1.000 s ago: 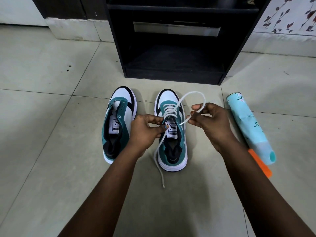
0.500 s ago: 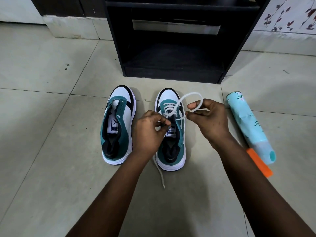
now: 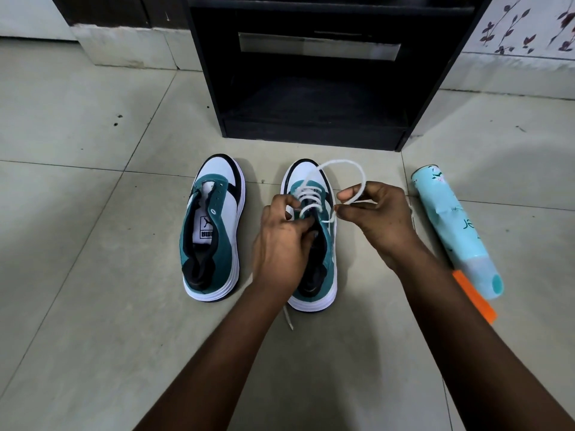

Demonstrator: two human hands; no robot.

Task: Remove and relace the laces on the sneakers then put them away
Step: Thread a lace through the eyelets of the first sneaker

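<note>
A black shelf unit stood at the far edge of the tiled floor, its lowest compartment open toward two teal-and-white Puma sneakers parked side by side just in front of it, toes to the unit. A pale blue spray can lay on the floor to the right, an orange strip poking out beside its near end. The left sneaker sat bare of any lace, tongue and eyelets exposed. The right sneaker carried a white lace crossed through its forward eyelets, one loose end trailing onto the floor behind the heel. The person's left hand had moved up over the tongue since a second earlier, its fingers curled and pinching the lace at the upper eyelets. The right hand had kept its place beside the shoe, fingers pinched shut on the other run of lace, which arched in a loop above the toe. The shift suggested another crossing was being threaded and drawn snug. By this reckoning, relacing of the right sneaker was well along, the left sneaker had yet to be laced, and neither had gone into the shelf unit.
</note>
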